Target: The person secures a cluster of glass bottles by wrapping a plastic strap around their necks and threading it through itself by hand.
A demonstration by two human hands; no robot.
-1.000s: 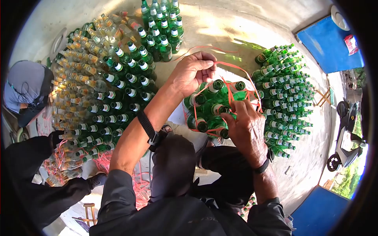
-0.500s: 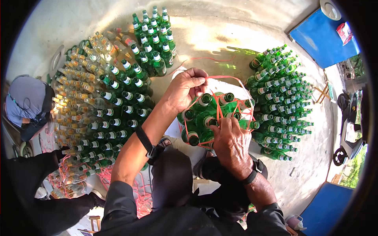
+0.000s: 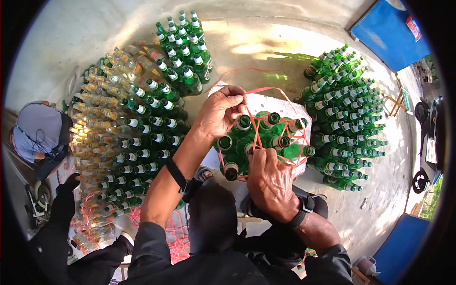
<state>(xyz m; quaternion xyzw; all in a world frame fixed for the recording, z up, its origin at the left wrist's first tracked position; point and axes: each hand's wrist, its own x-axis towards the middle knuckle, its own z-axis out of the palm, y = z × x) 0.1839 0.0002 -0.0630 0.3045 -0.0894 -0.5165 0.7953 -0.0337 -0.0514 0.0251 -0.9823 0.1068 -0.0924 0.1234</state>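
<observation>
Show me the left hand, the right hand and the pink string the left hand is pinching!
Left hand (image 3: 220,109): head view, back of the hand.
Right hand (image 3: 272,184): head view, back of the hand.
Pink string (image 3: 259,90): head view, upper loop.

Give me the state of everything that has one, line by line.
Middle green bottles: upright, clustered.
Red string: strung over them, one stretch arching loosely.
Left hand: closed on the string.
Right hand: curled at the string; grip unclear.
Green bottles at right: standing, packed close.
Clear bottles at left: standing, packed close.
Pink strands: tangled.
</observation>
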